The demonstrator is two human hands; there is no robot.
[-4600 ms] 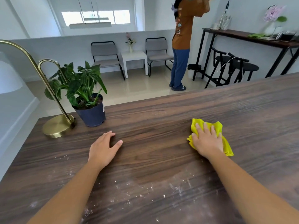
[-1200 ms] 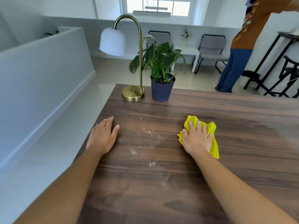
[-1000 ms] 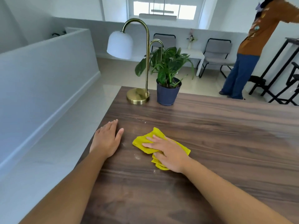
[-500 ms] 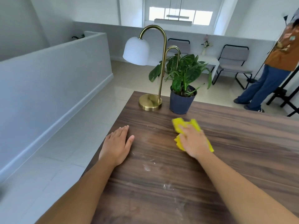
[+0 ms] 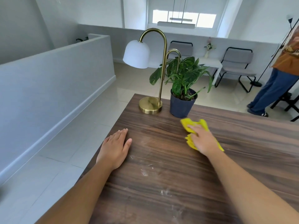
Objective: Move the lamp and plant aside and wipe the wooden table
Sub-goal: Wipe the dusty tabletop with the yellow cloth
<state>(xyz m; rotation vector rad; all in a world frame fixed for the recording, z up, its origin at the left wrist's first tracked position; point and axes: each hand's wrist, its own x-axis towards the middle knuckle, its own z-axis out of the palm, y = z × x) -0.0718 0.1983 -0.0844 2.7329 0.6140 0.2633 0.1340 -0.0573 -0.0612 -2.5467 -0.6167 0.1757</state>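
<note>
**Wiping up near the plant pot**

You're pressing the yellow cloth (image 5: 192, 126) flat under your right hand (image 5: 203, 141), palm down rather than clenched, so it's dragging the white dust. Your left hand (image 5: 114, 148) is lying open and empty at 9 o'clock, probably bracing you. The lamp (image 5: 150, 107) and plant (image 5: 182, 104) are sitting parked at the table's (image 5: 161, 183) 12 o'clock corner, clearing your wiping lane.

Waiting lounge or office: 2 folding chairs (image 5: 237, 65) flank a white side table (image 5: 210, 63)
</note>
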